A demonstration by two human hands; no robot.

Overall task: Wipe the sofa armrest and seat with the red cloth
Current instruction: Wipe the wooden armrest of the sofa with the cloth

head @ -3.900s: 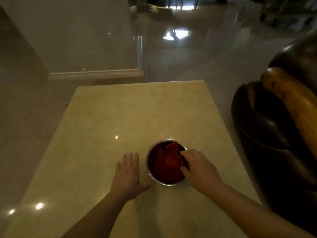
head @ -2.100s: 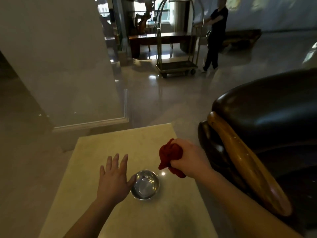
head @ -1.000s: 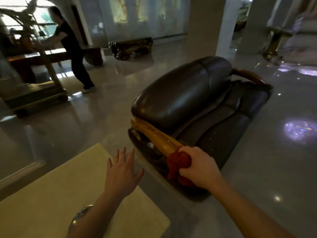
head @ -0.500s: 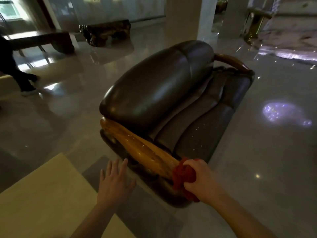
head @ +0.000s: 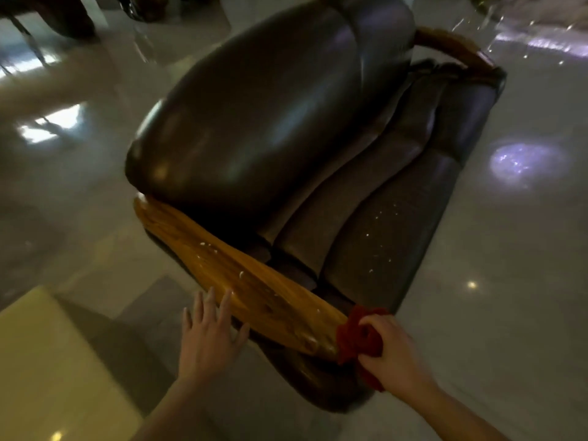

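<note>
Barely started: my right hand [head: 393, 358] clutches red cloth [head: 358, 337] at armrest [head: 241, 278] near end, lower centre; crumbs remain on armrest, seat [head: 391, 230]; left hand [head: 208, 338] spread.

Red cloth [head: 358, 337] (bunched) presses wooden armrest [head: 241, 278] end; seat [head: 381, 233] crumb-speckled.

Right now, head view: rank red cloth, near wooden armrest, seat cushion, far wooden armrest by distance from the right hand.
1. red cloth: bunched in the right hand.
2. near wooden armrest: its end touches the cloth, to the left.
3. seat cushion: beyond, crumb-speckled.
4. far wooden armrest: sofa's opposite end, top of view.
</note>
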